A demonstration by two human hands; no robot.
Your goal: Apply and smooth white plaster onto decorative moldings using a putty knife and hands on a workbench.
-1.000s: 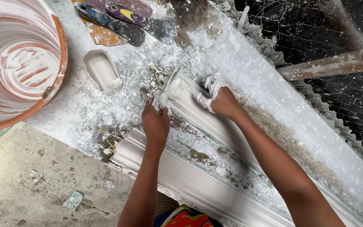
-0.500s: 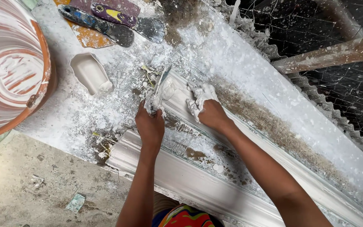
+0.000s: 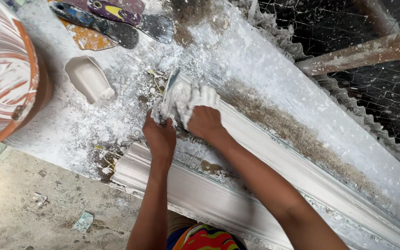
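Observation:
A long white plaster cornice moulding (image 3: 274,153) lies diagonally on a plaster-covered bench (image 3: 237,51). My right hand (image 3: 203,121) presses a lump of wet white plaster (image 3: 190,96) onto the moulding's upper left end. My left hand (image 3: 159,134) grips that same end from the near side, its fingers smeared with plaster. A thin metal end plate (image 3: 170,82) stands at the tip of the moulding, just above both hands.
An orange basin (image 3: 5,83) streaked with white plaster stands at the left. A small white scoop (image 3: 88,78) lies beside it. Several putty knives (image 3: 116,23) lie at the top. A second moulding (image 3: 209,199) runs along the near edge. Wire mesh (image 3: 376,92) and a wooden bar (image 3: 362,51) sit at right.
Both hands have slid up and left along the moulding to its end. The right hand has pushed the plaster lump onto the tip, and the left hand has closed around it.

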